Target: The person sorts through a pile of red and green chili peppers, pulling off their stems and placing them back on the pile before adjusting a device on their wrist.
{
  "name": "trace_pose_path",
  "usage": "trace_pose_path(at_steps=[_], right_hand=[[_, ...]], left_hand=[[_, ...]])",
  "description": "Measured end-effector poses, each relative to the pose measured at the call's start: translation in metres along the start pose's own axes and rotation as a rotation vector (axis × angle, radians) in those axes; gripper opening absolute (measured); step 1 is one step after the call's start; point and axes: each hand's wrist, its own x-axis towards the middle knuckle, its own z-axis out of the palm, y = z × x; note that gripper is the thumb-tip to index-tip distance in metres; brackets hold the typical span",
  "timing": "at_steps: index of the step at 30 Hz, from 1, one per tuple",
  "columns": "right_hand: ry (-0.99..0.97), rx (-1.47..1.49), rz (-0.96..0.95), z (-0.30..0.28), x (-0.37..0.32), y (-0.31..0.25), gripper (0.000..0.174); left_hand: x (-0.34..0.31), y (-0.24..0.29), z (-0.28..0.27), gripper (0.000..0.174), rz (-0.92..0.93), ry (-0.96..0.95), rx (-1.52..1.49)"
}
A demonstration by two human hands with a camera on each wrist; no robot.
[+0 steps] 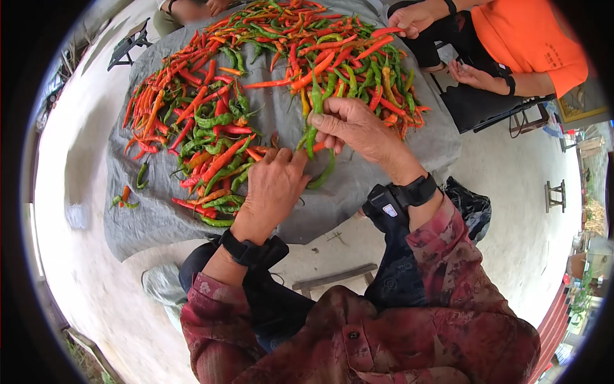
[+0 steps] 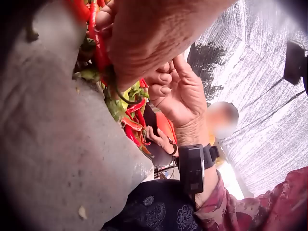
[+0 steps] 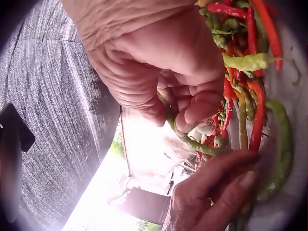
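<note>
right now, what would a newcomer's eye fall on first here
Likely the heap of slender red and green chilies across the grey fabric sheet. Then, near the head view's centre, the bare right hand pinching a long green chili, and the bright orange shirt at upper right.

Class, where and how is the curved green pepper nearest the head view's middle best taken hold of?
Probably pinch the curved green pepper across the middle of its bend, from the wearer's side: it lies on the grey cloth with bare cloth on that side and heaped peppers beyond.
</note>
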Motion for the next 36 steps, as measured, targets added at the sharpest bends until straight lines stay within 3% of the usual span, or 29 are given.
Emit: trace_pose_path(at_steps=[2,3,5,6,8,9,11,13,15,17,19,21,24,26,29,32,36], right_hand=[[0.147,0.051,-0.061,-0.005,0.004,0.004,0.033],[0.149,0.050,-0.061,-0.008,0.005,0.005,0.033],[0.171,0.146,-0.020,-0.013,0.009,0.007,0.030],[0.200,0.209,-0.035,-0.014,0.009,0.006,0.029],[0.253,0.292,-0.061,-0.017,0.009,0.003,0.028],[0.301,0.376,-0.083,-0.017,0.009,0.000,0.027],[0.289,0.332,-0.112,-0.015,0.008,-0.001,0.026],[0.173,0.115,-0.058,-0.009,0.008,0.000,0.029],[0.108,0.135,-0.075,0.006,0.009,0.004,0.027],[-0.079,0.082,0.018,0.017,0.011,0.010,0.028],[-0.045,0.139,0.016,0.031,0.012,0.008,0.029],[-0.018,0.046,0.038,0.043,0.012,0.006,0.031],[-0.091,0.171,0.066,0.049,0.016,0.006,0.031],[-0.143,0.237,0.083,0.051,0.016,0.006,0.029],[-0.081,0.278,0.067,0.045,0.019,0.008,0.031],[-0.181,-0.007,0.097,0.032,0.016,0.001,0.032],[-0.170,-0.093,0.085,0.016,0.019,-0.002,0.031]], left_hand=[[0.001,-0.002,0.002,0.026,-0.077,0.022,-0.045],[0.001,-0.002,0.001,0.026,-0.075,0.023,-0.046],[0.003,-0.005,-0.003,0.031,-0.299,-0.017,-0.200],[0.003,-0.009,-0.006,0.031,-0.296,-0.017,-0.199],[0.000,-0.019,-0.011,0.034,-0.471,0.137,-0.833],[-0.002,-0.023,-0.014,0.034,-0.475,0.138,-0.831],[-0.003,-0.029,-0.022,0.030,-0.453,0.264,-1.293],[-0.005,-0.031,-0.028,0.032,-0.495,0.259,-1.414],[-0.005,-0.033,-0.025,0.033,-0.504,0.248,-1.527],[-0.003,-0.030,-0.024,0.035,-0.491,0.271,-1.542],[-0.003,-0.031,-0.020,0.036,-0.429,0.168,-1.539],[-0.005,-0.031,-0.016,0.033,-0.429,0.216,-1.541],[-0.007,-0.036,-0.011,0.027,-0.409,0.291,-1.436],[-0.008,-0.035,-0.021,0.020,-0.549,0.257,-1.491],[-0.007,-0.033,-0.029,0.019,-0.610,0.299,-1.521],[-0.009,-0.037,-0.033,0.020,-0.609,0.421,-1.342],[-0.015,-0.045,-0.039,0.020,-0.595,0.398,-1.290]])
